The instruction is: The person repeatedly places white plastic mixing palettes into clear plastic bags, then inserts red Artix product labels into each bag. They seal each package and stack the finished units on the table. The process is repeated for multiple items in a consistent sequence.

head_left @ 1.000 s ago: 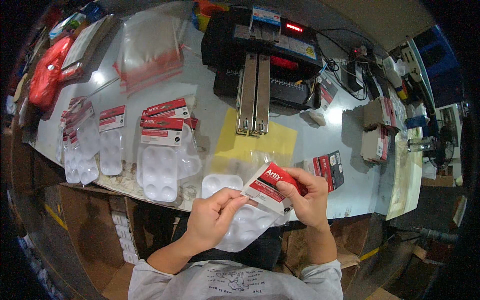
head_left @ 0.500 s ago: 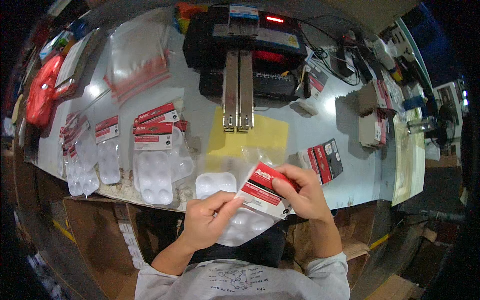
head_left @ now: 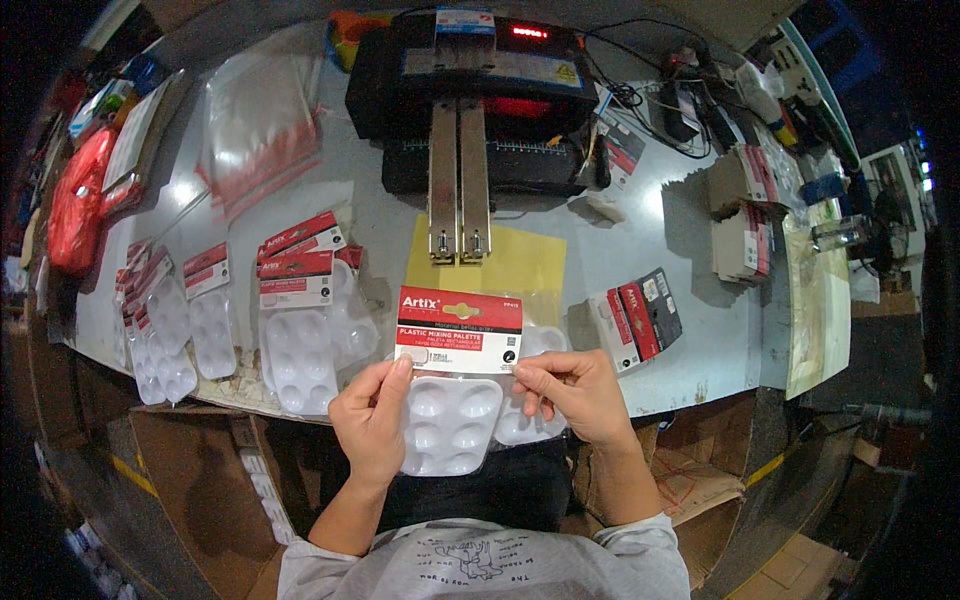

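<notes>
My left hand (head_left: 368, 418) pinches the lower left corner of a red, black and white header card (head_left: 459, 335), thumb in front. Below the card is a white plastic mixing palette (head_left: 452, 425) with round wells, in a clear bag. At the card's lower right corner, the thumb and forefinger of my right hand (head_left: 582, 398) are closed on the edge. The pack faces me upright over the table's front edge. Another white palette (head_left: 530, 428) lies behind it, partly covered by the pack and my right hand.
A black machine (head_left: 480, 75) with two metal rails (head_left: 459, 185) stands at the back over a yellow sheet (head_left: 535, 250). Carded palettes (head_left: 300, 345) lie at left, clear bags (head_left: 262, 120) behind them. Loose cards (head_left: 635, 315) and card stacks (head_left: 740, 240) are at right.
The pack has turned from a tilt to upright and shifted left. My right hand has moved from the card's upper part to its lower right corner.
</notes>
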Tool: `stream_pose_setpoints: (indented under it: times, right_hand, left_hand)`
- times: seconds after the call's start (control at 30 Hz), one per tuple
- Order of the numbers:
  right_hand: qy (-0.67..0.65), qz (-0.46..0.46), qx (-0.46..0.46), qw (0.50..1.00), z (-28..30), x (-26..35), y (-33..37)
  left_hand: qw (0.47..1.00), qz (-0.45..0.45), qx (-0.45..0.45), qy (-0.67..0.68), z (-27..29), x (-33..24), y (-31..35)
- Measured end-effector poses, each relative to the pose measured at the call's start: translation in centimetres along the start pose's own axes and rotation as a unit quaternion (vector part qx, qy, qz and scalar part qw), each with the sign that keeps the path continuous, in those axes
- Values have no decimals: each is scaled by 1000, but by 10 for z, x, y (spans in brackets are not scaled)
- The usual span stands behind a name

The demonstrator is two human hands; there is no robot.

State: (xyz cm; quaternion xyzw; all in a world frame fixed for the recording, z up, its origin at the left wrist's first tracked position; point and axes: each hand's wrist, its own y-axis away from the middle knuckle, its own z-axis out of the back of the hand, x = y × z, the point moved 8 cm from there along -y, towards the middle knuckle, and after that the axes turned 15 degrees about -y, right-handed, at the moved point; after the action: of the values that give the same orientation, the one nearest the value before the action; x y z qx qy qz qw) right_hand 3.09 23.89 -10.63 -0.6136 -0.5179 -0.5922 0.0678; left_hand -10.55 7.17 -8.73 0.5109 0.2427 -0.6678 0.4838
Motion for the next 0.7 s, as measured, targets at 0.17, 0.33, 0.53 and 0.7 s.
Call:
stream_pose_setpoints:
  times: [0.17,0.33,0.53,0.7]
  right_hand:
    - [-25,10,6,1000,-3,1,-1]
    - [11,-31,-7,999,-5,0,-30]
    - [-26,39,-39,998,-4,11,-91]
    - [-36,40,-54,997,2,4,-98]
  left_hand:
    - [1000,20,17,-6,-2,8,0]
    - [995,7,71,-65,-17,20,-26]
    - [994,-3,31,-105,-44,33,-83]
    - [997,21,35,-67,-52,55,-91]
